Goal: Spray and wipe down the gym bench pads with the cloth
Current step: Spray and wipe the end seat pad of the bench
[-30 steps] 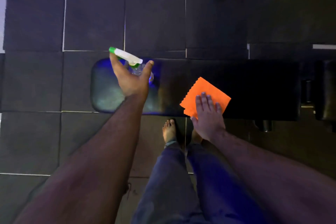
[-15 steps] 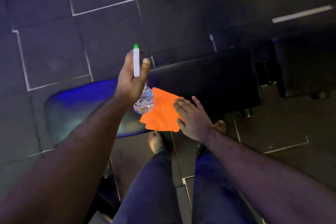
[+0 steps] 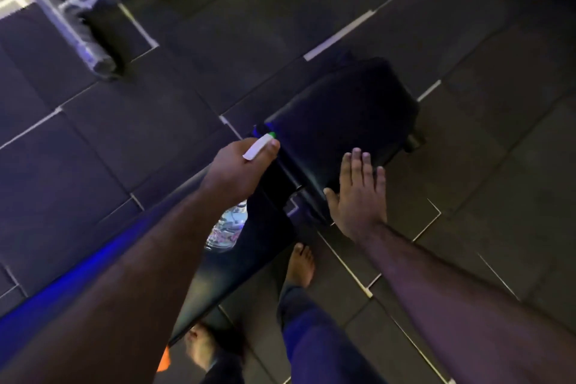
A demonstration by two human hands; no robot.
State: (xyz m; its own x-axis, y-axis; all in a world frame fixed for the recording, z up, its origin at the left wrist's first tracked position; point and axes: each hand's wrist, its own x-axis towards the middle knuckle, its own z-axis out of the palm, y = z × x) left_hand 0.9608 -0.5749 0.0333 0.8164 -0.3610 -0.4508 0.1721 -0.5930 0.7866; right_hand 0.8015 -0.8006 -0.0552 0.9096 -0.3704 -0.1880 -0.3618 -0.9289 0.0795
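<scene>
The black gym bench runs diagonally: its long back pad (image 3: 246,271) passes under my left forearm, and the smaller seat pad (image 3: 343,112) lies beyond a gap. My left hand (image 3: 240,171) grips the clear spray bottle (image 3: 227,227), whose white, green-tipped nozzle points at the seat pad. My right hand (image 3: 358,193) is flat and spread over the seat pad's near corner, holding nothing. Only an orange sliver of the cloth (image 3: 164,360) shows at the bottom, below my left forearm at the back pad's near edge.
A metal machine frame (image 3: 78,19) stands on the dark floor tiles at the upper left. My bare feet (image 3: 300,265) are beside the bench's near edge. A bench foot (image 3: 413,142) sticks out right of the seat pad.
My right hand has left the orange cloth and moved right to the seat pad. My left hand carried the bottle the same way. The view swung, leaving the cloth at the bottom edge.
</scene>
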